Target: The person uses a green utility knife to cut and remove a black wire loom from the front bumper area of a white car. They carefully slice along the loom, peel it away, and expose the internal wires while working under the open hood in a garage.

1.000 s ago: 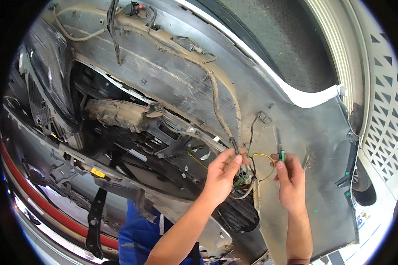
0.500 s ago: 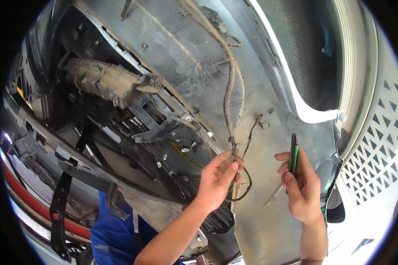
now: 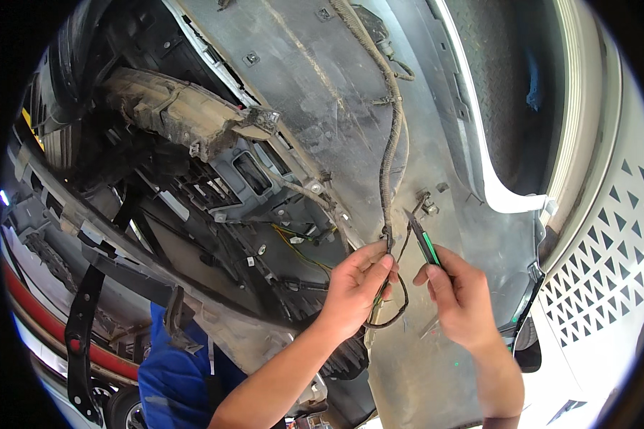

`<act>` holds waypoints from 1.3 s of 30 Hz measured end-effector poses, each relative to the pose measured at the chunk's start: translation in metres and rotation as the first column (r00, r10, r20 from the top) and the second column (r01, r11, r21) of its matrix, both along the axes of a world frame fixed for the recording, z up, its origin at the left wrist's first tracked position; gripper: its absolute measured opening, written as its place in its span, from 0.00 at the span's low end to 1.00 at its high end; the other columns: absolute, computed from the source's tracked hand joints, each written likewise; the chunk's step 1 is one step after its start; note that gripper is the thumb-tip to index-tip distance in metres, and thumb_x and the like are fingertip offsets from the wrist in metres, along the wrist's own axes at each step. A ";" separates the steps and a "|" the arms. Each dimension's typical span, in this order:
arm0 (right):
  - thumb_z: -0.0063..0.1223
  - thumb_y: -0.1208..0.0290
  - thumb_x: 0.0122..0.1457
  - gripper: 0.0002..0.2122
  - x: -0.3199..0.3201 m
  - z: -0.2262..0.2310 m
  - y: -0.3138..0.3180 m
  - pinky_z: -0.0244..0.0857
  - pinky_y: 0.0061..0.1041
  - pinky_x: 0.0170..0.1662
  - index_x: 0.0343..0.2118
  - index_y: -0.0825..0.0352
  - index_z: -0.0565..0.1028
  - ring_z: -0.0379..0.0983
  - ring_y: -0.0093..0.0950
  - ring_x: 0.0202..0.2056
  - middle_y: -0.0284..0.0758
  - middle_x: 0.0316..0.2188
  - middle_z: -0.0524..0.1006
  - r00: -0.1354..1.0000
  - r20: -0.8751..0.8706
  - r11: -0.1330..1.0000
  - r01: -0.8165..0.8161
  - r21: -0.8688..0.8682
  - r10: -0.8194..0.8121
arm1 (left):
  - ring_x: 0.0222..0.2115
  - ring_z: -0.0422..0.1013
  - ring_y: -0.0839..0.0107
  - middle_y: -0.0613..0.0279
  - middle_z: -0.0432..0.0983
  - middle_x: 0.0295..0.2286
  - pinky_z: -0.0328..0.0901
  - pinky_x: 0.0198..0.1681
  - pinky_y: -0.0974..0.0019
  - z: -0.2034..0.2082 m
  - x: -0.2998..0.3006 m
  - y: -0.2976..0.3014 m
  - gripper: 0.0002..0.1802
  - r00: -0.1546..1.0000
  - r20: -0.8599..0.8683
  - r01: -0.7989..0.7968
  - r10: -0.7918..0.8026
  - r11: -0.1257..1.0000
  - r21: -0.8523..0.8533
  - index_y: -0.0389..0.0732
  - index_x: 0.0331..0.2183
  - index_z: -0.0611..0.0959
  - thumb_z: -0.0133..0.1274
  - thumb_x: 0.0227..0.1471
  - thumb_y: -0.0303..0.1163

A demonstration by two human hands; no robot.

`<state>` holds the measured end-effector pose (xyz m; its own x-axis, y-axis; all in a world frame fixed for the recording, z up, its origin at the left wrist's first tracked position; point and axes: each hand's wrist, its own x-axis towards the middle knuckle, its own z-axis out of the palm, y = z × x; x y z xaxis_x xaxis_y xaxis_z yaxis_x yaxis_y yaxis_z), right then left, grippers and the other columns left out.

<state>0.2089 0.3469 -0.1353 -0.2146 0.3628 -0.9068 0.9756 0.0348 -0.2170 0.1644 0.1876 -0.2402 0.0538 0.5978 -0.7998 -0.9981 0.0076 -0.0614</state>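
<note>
My left hand (image 3: 363, 286) pinches a dark wiring harness (image 3: 389, 161) between thumb and fingers, where its ribbed sleeve gives way to thinner wires. A black wire from the harness loops beside those fingers and runs up to a small connector (image 3: 427, 203) by the metal panel. In my right hand (image 3: 459, 293) is a slim green-and-black utility knife (image 3: 427, 247), gripped near its lower end. Its pointed tip slants up and left, close to the harness but apart from it. The fingertips behind the harness are partly hidden.
A large grey metal panel (image 3: 401, 372) lies under both hands. To the left are a dusty tan part (image 3: 172, 107), dark brackets and loose yellow-green wires (image 3: 293, 247). Someone in blue clothing (image 3: 175, 372) is at the lower left. A perforated white panel (image 3: 601, 272) stands at right.
My right hand has moved left toward the harness, and the knife has tipped from nearly upright to slanting left. My left hand keeps its hold on the harness. The view has shifted slightly.
</note>
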 end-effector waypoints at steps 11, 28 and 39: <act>0.41 0.81 0.69 0.19 -0.033 -0.005 -0.036 0.61 0.18 0.17 0.62 0.75 0.65 0.70 0.18 0.18 0.36 0.32 0.77 0.895 -0.210 0.871 0.436 0.226 -0.394 | 0.37 0.74 0.70 0.62 0.78 0.34 0.68 0.46 0.64 -0.038 -0.060 0.065 0.19 1.000 0.013 0.008 -0.008 1.000 -0.025 0.42 0.49 0.75 0.47 0.69 0.48; 0.48 0.78 0.63 0.19 -0.093 -0.074 0.001 0.72 0.35 0.35 0.57 0.76 0.73 0.81 0.43 0.28 0.51 0.27 0.81 0.993 -0.116 0.843 0.070 0.534 -0.009 | 0.18 0.55 0.83 0.73 0.63 0.20 0.51 0.20 0.74 -0.049 -0.070 0.069 0.15 0.980 -0.163 0.094 -0.118 0.985 -0.145 0.38 0.39 0.79 0.46 0.70 0.40; 0.51 0.80 0.60 0.22 -0.092 -0.093 0.004 0.73 0.45 0.34 0.58 0.76 0.71 0.79 0.50 0.31 0.53 0.32 0.79 0.983 -0.035 0.782 -0.121 0.611 0.180 | 0.18 0.53 0.83 0.76 0.59 0.19 0.50 0.20 0.74 -0.049 -0.068 0.069 0.16 0.978 -0.173 0.088 -0.119 0.980 -0.178 0.36 0.41 0.82 0.46 0.70 0.38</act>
